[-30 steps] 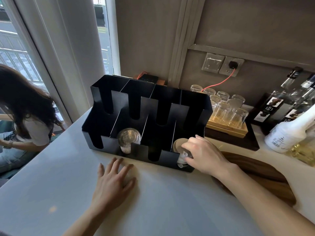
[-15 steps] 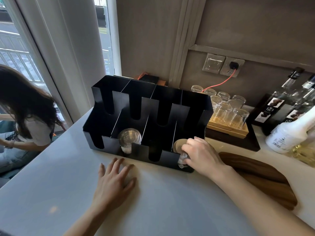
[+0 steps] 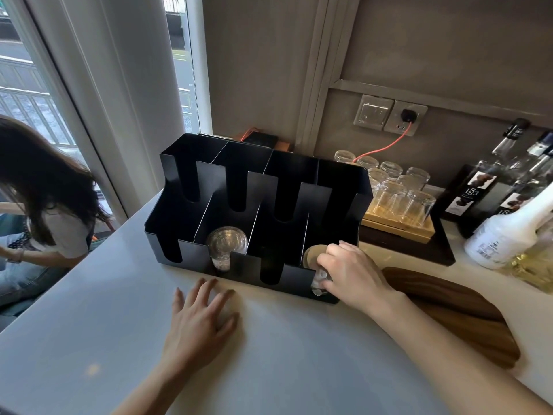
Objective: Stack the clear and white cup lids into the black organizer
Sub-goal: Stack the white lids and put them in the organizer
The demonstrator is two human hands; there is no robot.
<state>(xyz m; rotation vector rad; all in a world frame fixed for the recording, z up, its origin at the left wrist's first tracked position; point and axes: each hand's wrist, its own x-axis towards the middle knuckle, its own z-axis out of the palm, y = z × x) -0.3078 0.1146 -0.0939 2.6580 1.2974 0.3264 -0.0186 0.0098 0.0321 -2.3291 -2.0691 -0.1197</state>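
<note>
A black organizer with several slotted compartments stands on the white counter. A stack of clear lids fills the second front compartment from the left. In the front right compartment sits a stack of white lids, with a tan round disc showing on top. My right hand curls over that stack, fingers closed around the white lids at the slot. My left hand lies flat on the counter in front of the organizer, fingers spread, holding nothing.
Upturned glasses on a wooden tray stand right of the organizer, with syrup bottles and a white bottle beyond. A dark wooden board lies by my right forearm. Another person sits at the left by the window.
My right hand has shifted slightly down over the white lids in the right compartment. The left hand stays flat on the counter.
</note>
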